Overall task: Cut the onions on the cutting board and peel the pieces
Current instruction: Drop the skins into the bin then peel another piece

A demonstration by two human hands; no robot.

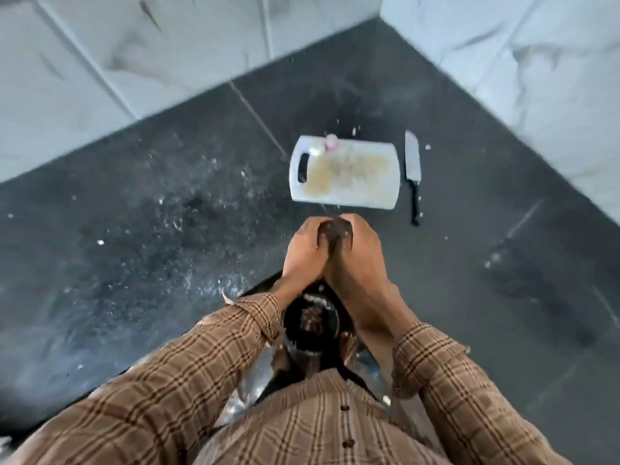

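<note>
A white cutting board (345,171) lies on the dark counter, stained in its middle. At its far edge sit a small pink onion piece (330,142) and a pale scrap (315,149). To the board's right lies a knife (413,169), black handle toward me. My left hand (303,253) and right hand (357,263) are pressed together just in front of the board. Both close around a dark, blurred onion piece (337,231) between the fingers. Neither hand touches the knife or the board.
Under my wrists stands a dark round bowl (330,325) holding peel scraps, with something shiny and metallic (243,401) below it. Small white bits are scattered over the black counter (151,213). White marbled walls (134,55) meet in a corner behind the board.
</note>
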